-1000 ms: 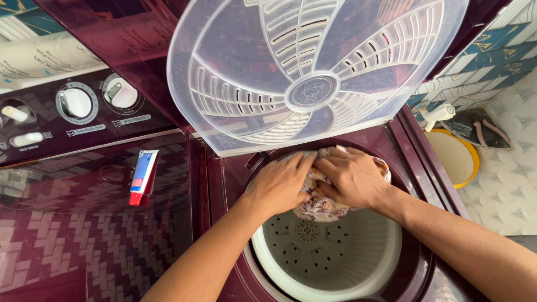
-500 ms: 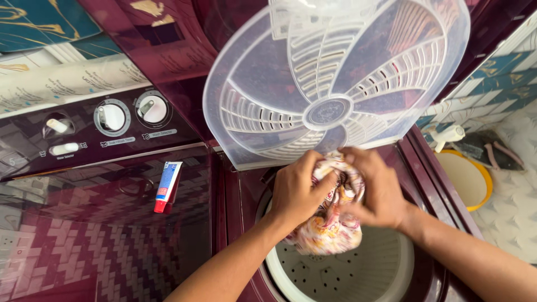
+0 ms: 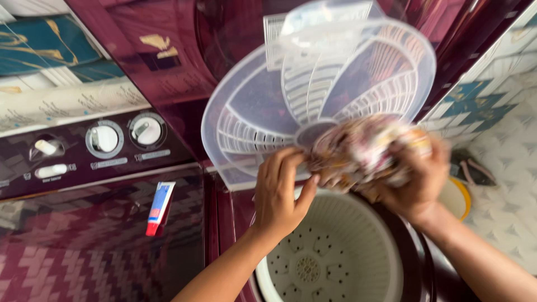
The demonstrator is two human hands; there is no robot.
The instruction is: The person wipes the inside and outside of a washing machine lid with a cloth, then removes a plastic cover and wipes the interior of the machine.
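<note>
White perforated plastic lines the round spin tub (image 3: 335, 251) nearest the camera, sunk in the maroon top of the twin-tub washing machine (image 3: 84, 246). Both forearms come up from the lower edge over this tub. Above its rim, the left hand (image 3: 282, 193) has its fingers (image 3: 291, 165) curled onto the left end of a crumpled floral cloth bundle (image 3: 361, 151), patterned in pink, cream and brown and blurred in the frame. The right hand (image 3: 419, 179) clasps the bundle's right side from beneath, fingers closed round the fabric, so the cloth hangs in the air between the two hands, clear of the tub. Left of the hands, a small red, white and blue tube (image 3: 160, 207) lies on the zigzag-patterned lid. Behind the bundle stands a translucent round inner cover (image 3: 268, 112) with slotted ribs, tilted upright against the raised maroon lid. Farther left sit two round white control dials (image 3: 126, 134) on the dark panel. At the far right, a yellow-rimmed bowl (image 3: 461, 198) rests on the pale tiled floor (image 3: 509, 212).
</note>
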